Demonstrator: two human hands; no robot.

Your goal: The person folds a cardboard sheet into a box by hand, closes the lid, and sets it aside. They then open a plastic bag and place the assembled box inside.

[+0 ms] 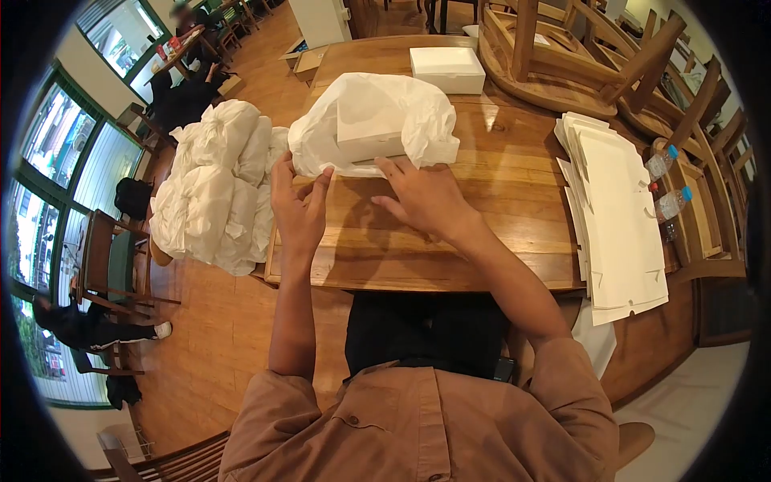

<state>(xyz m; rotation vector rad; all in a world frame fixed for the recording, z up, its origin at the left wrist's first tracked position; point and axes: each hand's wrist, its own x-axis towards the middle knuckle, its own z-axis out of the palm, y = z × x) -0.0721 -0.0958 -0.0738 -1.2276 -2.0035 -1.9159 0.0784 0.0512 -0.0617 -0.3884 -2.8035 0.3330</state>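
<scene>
A white plastic bag (317, 132) lies on the wooden table in front of me, its mouth spread wide. Inside it sits a white cardboard box (369, 128), partly covered by the bag's crumpled sides. My left hand (299, 205) grips the near left edge of the bag, thumb and fingers on either side of the film. At the near right edge, beside the box's front, the fingers of my right hand (424, 197) are hooked on the bag, while the thumb stands apart below. Some fingertips are hidden by the plastic.
Knotted white bags (213, 185) are piled at the table's left. Another closed white box (447, 71) stands at the back. Flat cardboard blanks (614, 209) are stacked at right, near two water bottles (671, 203). Upturned chairs (562, 56) occupy the far right; people sit at the left.
</scene>
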